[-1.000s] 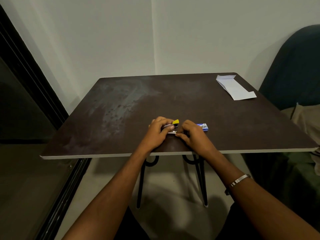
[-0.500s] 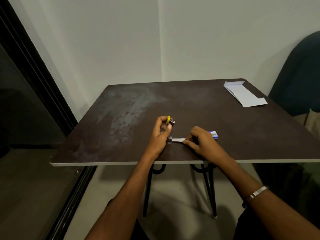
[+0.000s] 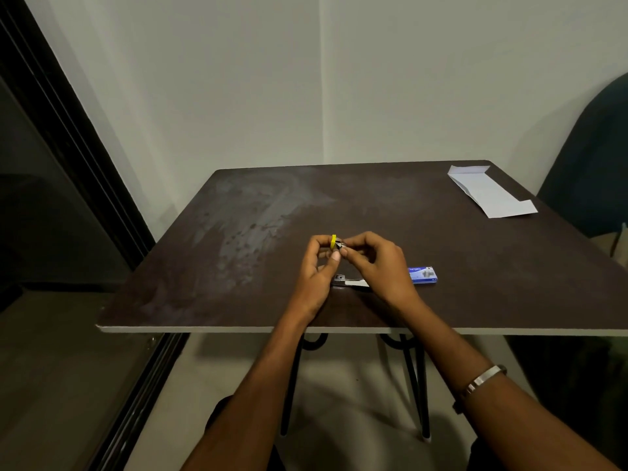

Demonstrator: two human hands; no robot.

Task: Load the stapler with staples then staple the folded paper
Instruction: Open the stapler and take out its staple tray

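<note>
The small stapler is swung wide open. Its yellow-tipped top arm [image 3: 334,241] stands upright, pinched in my left hand [image 3: 317,266]. The fingertips of my right hand [image 3: 377,263] also pinch that raised top, touching my left fingers. The stapler's metal base [image 3: 351,282] lies flat on the dark table [image 3: 272,232] between my wrists. A blue staple box [image 3: 423,275] lies just right of my right hand, partly hidden by it. The folded white paper [image 3: 489,195] rests at the far right corner.
The table's near edge [image 3: 238,329] runs just behind my wrists, with black hairpin legs [image 3: 416,385] below. A dark chair [image 3: 591,185] stands at the right. A black-framed glass door [image 3: 68,164] fills the left, white walls behind.
The stapler went from held low on the table to swung open. My right hand left the base and rose to the raised yellow top beside my left fingers.
</note>
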